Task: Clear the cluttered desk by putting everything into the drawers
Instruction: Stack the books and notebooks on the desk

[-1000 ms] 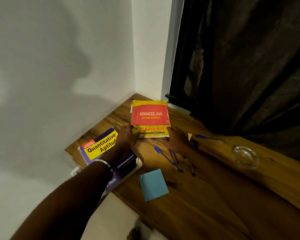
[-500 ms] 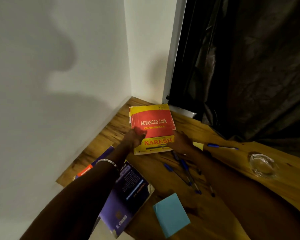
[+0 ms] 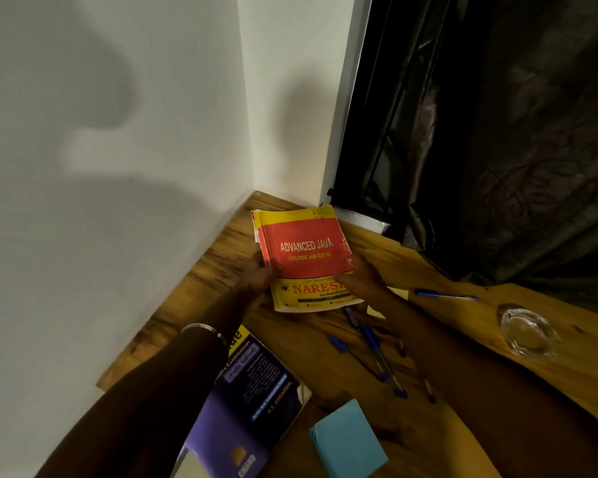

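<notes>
Both hands lift the thick red-and-yellow paperback book (image 3: 306, 260) at mid-frame.

Left hand (image 3: 256, 276) and right hand (image 3: 361, 279) grip its side edges above the wooden counter (image 3: 446, 270); it looks heavy and floppy, best supported underneath.

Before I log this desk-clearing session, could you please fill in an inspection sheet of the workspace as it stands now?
Surface: wooden desk set into a white wall corner; no drawer in view.
Job's things: Advanced Java book, near edge raised, held at both sides; purple aptitude book overhanging the desk's front edge; blue sticky-note pad; several blue pens scattered, one blue pen apart; yellow sticky note, mostly hidden.
Clutter: glass ashtray on the right.
Grippers: left hand grips the Java book's left edge; right hand grips its right edge.
Cables: nothing seen.
Surroundings: dark curtain over a window behind the desk; shadows on the wall.
</notes>
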The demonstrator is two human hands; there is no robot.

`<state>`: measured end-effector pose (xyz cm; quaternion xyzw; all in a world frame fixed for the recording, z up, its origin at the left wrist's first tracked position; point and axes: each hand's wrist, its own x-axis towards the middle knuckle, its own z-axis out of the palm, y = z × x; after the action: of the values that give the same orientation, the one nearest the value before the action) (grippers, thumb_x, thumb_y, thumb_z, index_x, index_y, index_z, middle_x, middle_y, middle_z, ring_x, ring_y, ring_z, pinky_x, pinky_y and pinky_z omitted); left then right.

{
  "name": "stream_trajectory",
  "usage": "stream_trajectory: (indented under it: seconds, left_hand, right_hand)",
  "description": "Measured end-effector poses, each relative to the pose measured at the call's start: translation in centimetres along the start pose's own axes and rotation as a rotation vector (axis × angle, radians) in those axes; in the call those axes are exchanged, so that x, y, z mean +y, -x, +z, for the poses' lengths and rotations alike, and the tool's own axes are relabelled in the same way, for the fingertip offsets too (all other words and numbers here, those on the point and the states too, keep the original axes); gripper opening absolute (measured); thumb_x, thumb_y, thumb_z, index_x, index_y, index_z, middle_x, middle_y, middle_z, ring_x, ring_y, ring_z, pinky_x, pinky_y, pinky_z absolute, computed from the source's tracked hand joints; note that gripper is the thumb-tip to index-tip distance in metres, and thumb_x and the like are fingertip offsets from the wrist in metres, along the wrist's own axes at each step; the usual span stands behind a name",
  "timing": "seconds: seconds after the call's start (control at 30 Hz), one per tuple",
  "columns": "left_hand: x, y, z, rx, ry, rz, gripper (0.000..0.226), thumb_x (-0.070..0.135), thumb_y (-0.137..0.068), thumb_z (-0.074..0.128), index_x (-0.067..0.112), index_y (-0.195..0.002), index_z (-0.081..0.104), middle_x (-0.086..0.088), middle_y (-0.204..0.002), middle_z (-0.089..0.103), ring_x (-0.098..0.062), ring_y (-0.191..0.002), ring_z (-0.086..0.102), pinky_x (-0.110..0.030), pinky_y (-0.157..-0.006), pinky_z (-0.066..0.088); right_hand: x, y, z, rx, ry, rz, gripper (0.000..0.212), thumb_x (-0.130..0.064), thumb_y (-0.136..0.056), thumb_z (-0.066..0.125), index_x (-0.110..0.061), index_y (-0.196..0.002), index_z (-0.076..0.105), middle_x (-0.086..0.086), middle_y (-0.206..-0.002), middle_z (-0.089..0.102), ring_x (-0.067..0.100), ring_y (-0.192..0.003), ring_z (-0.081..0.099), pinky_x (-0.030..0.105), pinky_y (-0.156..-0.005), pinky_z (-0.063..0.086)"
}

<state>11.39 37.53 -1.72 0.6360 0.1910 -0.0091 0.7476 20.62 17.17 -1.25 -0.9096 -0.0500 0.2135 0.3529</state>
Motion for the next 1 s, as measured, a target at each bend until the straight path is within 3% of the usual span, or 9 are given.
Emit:
stream_trajectory:
  seconds: [0.07,0.13,0.3,0.47,0.57,0.67,0.83,0.9,1.0]
  left_hand:
    - [0.4,-0.1,0.5,0.040,0.001,0.023,0.052,0.022,-0.084,0.069,0.008,-0.130,0.049,-0.007,-0.113,0.066,-0.029,-0.099,0.066,-0.022,-0.060,0.058]
    - [1.3,0.1,1.1,0.103,0.013,0.002,0.036,0.010,-0.093,0.055,0.007,-0.127,0.044,-0.009,-0.113,0.061,-0.023,-0.086,0.065,-0.020,-0.056,0.057]
    - [3.4,0.3,1.4,0.162,0.140,-0.083,0.048,0.014,-0.093,0.056,0.006,-0.134,0.034,-0.011,-0.111,0.060,-0.022,-0.081,0.067,-0.034,-0.059,0.057]
    - [4.7,0.5,0.9,0.133,0.200,-0.056,0.046,0.013,-0.091,0.059,0.005,-0.131,0.040,-0.022,-0.117,0.062,-0.021,-0.066,0.071,-0.028,-0.049,0.054]
    - [5.2,1.2,0.7,0.105,0.229,-0.060,0.023,0.006,-0.092,0.053,0.003,-0.115,0.053,-0.013,-0.091,0.072,-0.020,-0.063,0.072,-0.029,-0.050,0.056]
    - [5.3,1.9,0.9,0.069,0.268,-0.055,0.031,0.006,-0.091,0.051,-0.002,-0.121,0.053,-0.017,-0.094,0.071,-0.024,-0.068,0.072,-0.033,-0.056,0.057]
    - [6.7,3.2,1.7,0.066,0.323,-0.031,0.035,0.005,-0.091,0.051,-0.001,-0.125,0.049,-0.019,-0.095,0.067,-0.023,-0.062,0.071,-0.033,-0.052,0.056]
    - [7.0,3.8,1.7,0.046,0.327,-0.021,0.038,0.005,-0.091,0.051,-0.002,-0.128,0.048,-0.019,-0.095,0.066,-0.024,-0.062,0.071,-0.034,-0.053,0.056]
    - [6.7,4.4,1.4,0.004,0.305,-0.009,0.039,0.006,-0.090,0.052,-0.001,-0.129,0.048,-0.020,-0.097,0.067,-0.025,-0.066,0.071,-0.035,-0.055,0.056]
  right_hand:
    - [0.4,-0.2,0.0,0.016,-0.031,0.009,0.071,-0.051,-0.066,0.065,-0.030,-0.132,0.048,0.002,-0.124,0.062,0.029,-0.112,0.060,0.045,-0.092,0.052]
    - [0.3,0.0,0.1,0.022,-0.069,-0.002,0.063,-0.043,-0.070,0.069,-0.029,-0.129,0.052,0.002,-0.121,0.063,0.028,-0.109,0.061,0.045,-0.092,0.052]
    - [0.1,0.4,-0.1,0.038,-0.250,0.002,0.043,-0.030,-0.079,0.070,-0.025,-0.120,0.059,0.000,-0.108,0.068,0.019,-0.089,0.067,0.028,-0.065,0.053]
    - [-0.1,1.4,-0.7,0.106,-0.493,0.050,0.031,-0.027,-0.081,0.074,-0.014,-0.107,0.064,0.006,-0.104,0.070,0.023,-0.088,0.068,0.038,-0.077,0.057]
    - [-0.2,2.1,-1.1,0.028,-0.674,0.144,0.034,-0.036,-0.085,0.068,-0.013,-0.111,0.065,0.009,-0.104,0.071,0.025,-0.086,0.069,0.035,-0.072,0.056]
    - [-0.3,2.8,-1.4,-0.095,-0.805,0.227,0.041,-0.050,-0.083,0.066,-0.017,-0.107,0.067,0.010,-0.103,0.072,0.031,-0.097,0.068,0.049,-0.092,0.053]
    - [0.0,3.5,-1.2,-0.193,-1.053,0.268,0.074,-0.059,-0.062,0.080,-0.017,-0.122,0.064,0.011,-0.121,0.067,0.030,-0.115,0.062,0.053,-0.104,0.043]
    - [0.0,4.4,-1.6,-0.204,-1.093,0.261,0.075,-0.049,-0.061,0.085,-0.014,-0.124,0.062,0.014,-0.124,0.065,0.033,-0.114,0.062,0.056,-0.101,0.045]
    - [-0.3,6.4,-3.0,-0.176,-1.109,0.164,0.049,-0.031,-0.081,0.073,-0.007,-0.122,0.061,0.018,-0.116,0.068,0.034,-0.100,0.068,0.045,-0.081,0.057]
